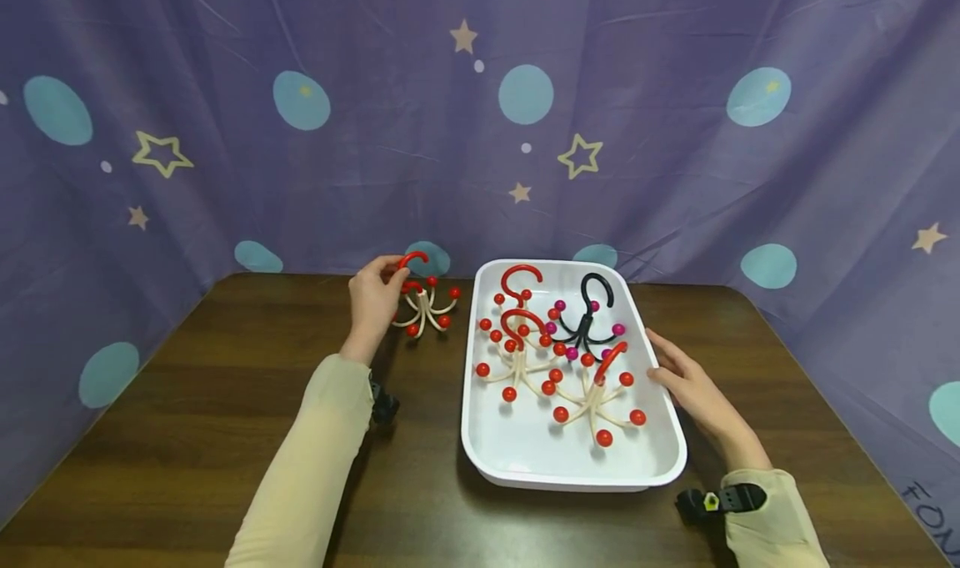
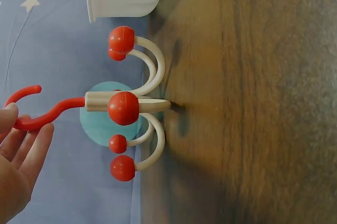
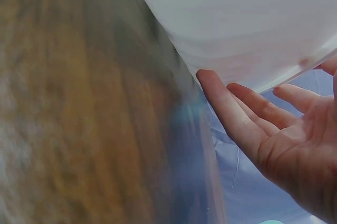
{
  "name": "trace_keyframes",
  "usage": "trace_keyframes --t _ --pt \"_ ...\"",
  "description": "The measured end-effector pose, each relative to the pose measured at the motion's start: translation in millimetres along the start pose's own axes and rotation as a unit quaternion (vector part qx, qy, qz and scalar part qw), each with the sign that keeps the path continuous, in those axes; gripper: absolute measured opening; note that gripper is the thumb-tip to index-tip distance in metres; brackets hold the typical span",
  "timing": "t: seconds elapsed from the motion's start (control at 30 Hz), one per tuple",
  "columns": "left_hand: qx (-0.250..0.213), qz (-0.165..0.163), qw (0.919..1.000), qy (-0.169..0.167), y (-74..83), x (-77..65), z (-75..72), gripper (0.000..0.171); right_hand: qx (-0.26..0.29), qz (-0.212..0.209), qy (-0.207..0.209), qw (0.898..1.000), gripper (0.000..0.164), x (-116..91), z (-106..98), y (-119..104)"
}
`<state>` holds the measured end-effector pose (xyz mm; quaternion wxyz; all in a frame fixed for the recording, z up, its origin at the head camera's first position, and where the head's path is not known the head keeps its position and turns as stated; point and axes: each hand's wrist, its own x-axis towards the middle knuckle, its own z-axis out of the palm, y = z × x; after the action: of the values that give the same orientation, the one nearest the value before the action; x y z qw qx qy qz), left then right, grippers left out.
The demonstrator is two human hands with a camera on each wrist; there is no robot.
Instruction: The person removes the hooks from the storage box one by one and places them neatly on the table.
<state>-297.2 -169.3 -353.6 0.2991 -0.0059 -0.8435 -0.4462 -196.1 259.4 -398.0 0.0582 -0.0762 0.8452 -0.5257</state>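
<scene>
My left hand (image 1: 372, 304) pinches the red hook of a cream multi-arm hanger (image 1: 423, 308), left of the white tray. In the left wrist view, the thumb and fingers grip the red hook (image 2: 50, 114), and red balls tip the curved cream arms (image 2: 158, 61). The hanger is upright at the tabletop; I cannot tell whether it touches. My right hand (image 1: 693, 389) rests with extended fingers against the right side of the white tray (image 1: 555, 476). From the right wrist, fingertips (image 3: 206, 77) meet the tray's outer wall (image 3: 231, 29); the thumb is mostly out of frame.
Inside the tray stand three cream hangers with red hooks, one at the front right (image 1: 594, 397), and a black hanger (image 1: 585, 328) with magenta balls. The brown wooden table (image 1: 187, 434) ends at a purple curtain (image 1: 390, 118) with stars and dots.
</scene>
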Motion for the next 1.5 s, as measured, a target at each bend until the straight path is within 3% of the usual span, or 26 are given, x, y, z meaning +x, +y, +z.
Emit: trace_keyframes --t 0.63,0.83,1.0,1.2,1.5 --pt "-0.002 0.009 0.9994 -0.034 2.8 -3.5 1.2 0.029 -0.006 -0.006 0.000 1.000 0.060 1.6 -1.0 0.6" --pt "0.004 0.025 0.9993 -0.027 6.8 -2.8 -2.1 0.029 -0.002 -0.008 -0.002 1.000 0.060 1.9 -0.5 0.6" --pt "0.006 0.049 0.9985 -0.023 12.5 -1.4 -5.0 0.028 -0.002 -0.005 0.000 1.000 0.060 1.3 -0.2 1.3" --pt "0.001 0.055 0.9981 -0.029 24.0 -2.1 -8.6 0.026 0.006 -0.010 -0.001 1.000 0.059 0.3 0.6 1.9" --pt "-0.036 0.077 0.9959 -0.031 40.3 -9.3 -4.5 0.022 0.003 -0.009 0.000 1.000 0.059 -0.1 0.7 0.5"
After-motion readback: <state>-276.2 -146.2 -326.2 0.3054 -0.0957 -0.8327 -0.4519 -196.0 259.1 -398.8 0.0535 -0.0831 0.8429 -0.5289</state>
